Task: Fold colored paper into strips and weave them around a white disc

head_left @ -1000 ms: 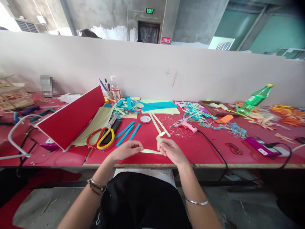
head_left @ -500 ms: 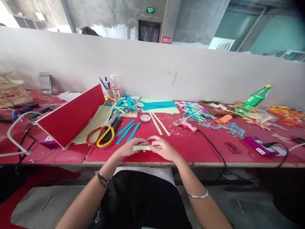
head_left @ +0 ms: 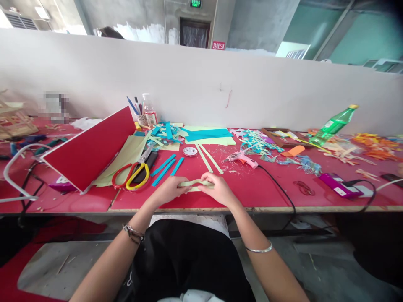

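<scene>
Between my two hands, near the table's front edge, a pale green paper strip (head_left: 195, 183) is held in a bent loop. My left hand (head_left: 171, 189) pinches its left end and my right hand (head_left: 217, 188) pinches the right end. Beyond them on the red tabletop lie two long pale green strips (head_left: 208, 159). Several blue strips (head_left: 163, 171) rest left of these, beside large scissors (head_left: 135, 174) with red and yellow handles. A small round white disc (head_left: 190, 151) sits past my hands. To the right is a pink glue gun (head_left: 242, 158) with a black cord.
A red board (head_left: 94, 147) leans at the left beside pale green sheets. Cut blue and green scraps (head_left: 166, 133) pile at the back. A green bottle (head_left: 336, 126) stands tilted at the right, near a purple power strip (head_left: 338, 186). A white partition (head_left: 189, 84) closes the back.
The strip was flat between my fingers and is now bent into an open loop. My hands have moved slightly apart. The view has tilted slightly.
</scene>
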